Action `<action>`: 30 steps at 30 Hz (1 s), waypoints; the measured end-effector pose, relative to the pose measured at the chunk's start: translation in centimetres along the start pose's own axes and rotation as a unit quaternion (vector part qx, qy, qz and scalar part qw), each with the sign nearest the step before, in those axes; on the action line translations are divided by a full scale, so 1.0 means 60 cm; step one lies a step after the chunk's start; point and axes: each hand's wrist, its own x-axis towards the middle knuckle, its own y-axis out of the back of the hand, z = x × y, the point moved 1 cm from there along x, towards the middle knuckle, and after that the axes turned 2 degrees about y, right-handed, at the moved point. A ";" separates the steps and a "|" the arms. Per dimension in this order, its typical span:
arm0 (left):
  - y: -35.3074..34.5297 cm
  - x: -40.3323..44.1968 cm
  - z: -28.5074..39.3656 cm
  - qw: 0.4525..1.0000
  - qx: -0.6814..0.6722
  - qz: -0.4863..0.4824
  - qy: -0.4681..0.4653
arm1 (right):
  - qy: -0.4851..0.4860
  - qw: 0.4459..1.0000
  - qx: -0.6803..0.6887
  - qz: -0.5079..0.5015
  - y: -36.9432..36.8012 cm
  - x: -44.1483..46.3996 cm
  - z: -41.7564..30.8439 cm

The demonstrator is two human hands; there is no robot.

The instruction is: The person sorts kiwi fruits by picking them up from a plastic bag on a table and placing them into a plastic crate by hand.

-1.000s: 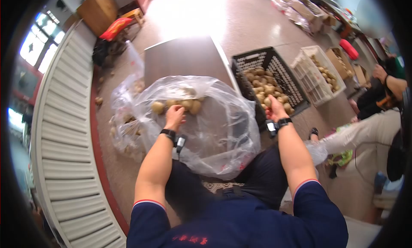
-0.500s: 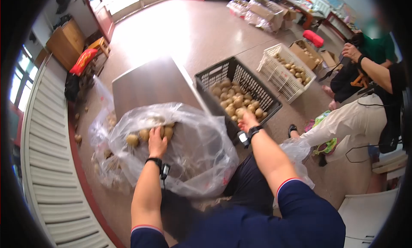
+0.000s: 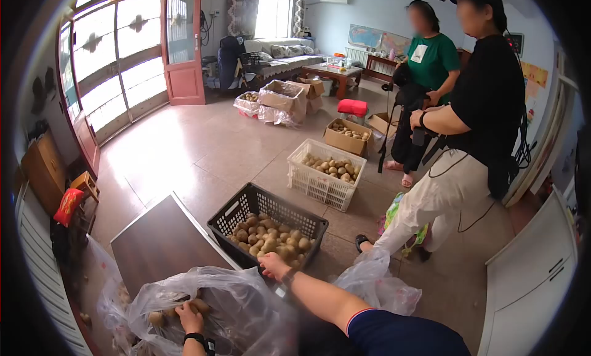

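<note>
Round brown potatoes (image 3: 277, 238) fill much of a black plastic crate (image 3: 269, 203). My right hand (image 3: 275, 267) is at the crate's near rim, fingers curled on a tan potato that they partly hide. Down at the left, my left hand (image 3: 190, 319) reaches inside a clear plastic bag (image 3: 240, 300). Its fingers lie over potatoes in the bag, and the thumb side is hard to make out. Beneath the bag is a low dark-topped table (image 3: 169, 239).
Behind the black crate stand a white crate (image 3: 308, 178) and a cardboard box (image 3: 345, 141), both holding potatoes. Two people stand at right; the nearer one's light trousers (image 3: 425, 202) are close to another clear bag (image 3: 375, 279). A white cabinet (image 3: 535, 282) is at far right.
My view has tilted up, bringing the room and two standing people into sight. My right hand has shifted left along the crate's near side. My left hand stays in the bag.
</note>
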 end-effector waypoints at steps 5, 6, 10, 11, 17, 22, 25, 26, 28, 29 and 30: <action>-0.021 0.008 -0.025 0.999 -0.010 -0.003 0.034 | 0.004 1.000 0.005 -0.010 -0.002 -0.013 -0.006; -0.023 0.009 -0.027 0.999 -0.012 0.006 0.045 | 0.000 1.000 0.001 -0.011 -0.003 -0.013 -0.007; -0.022 0.001 -0.025 0.993 -0.110 -0.014 0.031 | 0.011 1.000 -0.011 -0.008 -0.008 -0.017 -0.007; -0.023 -0.001 -0.019 0.993 -0.110 -0.014 0.031 | 0.013 1.000 -0.013 -0.008 -0.008 -0.018 -0.008; -0.025 0.005 -0.018 0.993 -0.097 -0.027 0.056 | 0.033 0.999 -0.034 0.019 -0.016 -0.035 -0.021; -0.039 0.011 -0.018 0.961 -0.271 -0.005 0.055 | 0.113 0.988 -0.077 0.065 -0.031 -0.015 -0.001; -0.037 0.003 0.002 0.935 -0.348 -0.025 0.066 | 0.292 0.917 -0.222 0.154 -0.043 -0.029 -0.007; -0.030 -0.002 0.016 0.935 -0.347 -0.025 0.067 | 0.300 0.920 -0.209 0.142 -0.049 -0.054 -0.021; -0.015 -0.012 0.045 0.921 -0.373 -0.068 0.087 | 0.307 0.922 -0.196 0.129 -0.061 -0.089 -0.035; -0.031 -0.006 0.028 0.921 -0.373 -0.067 0.088 | 0.360 0.906 -0.195 0.111 -0.068 -0.096 -0.036; -0.055 0.003 0.009 0.903 -0.411 -0.088 0.088 | 0.412 0.886 -0.193 0.094 -0.075 -0.106 -0.039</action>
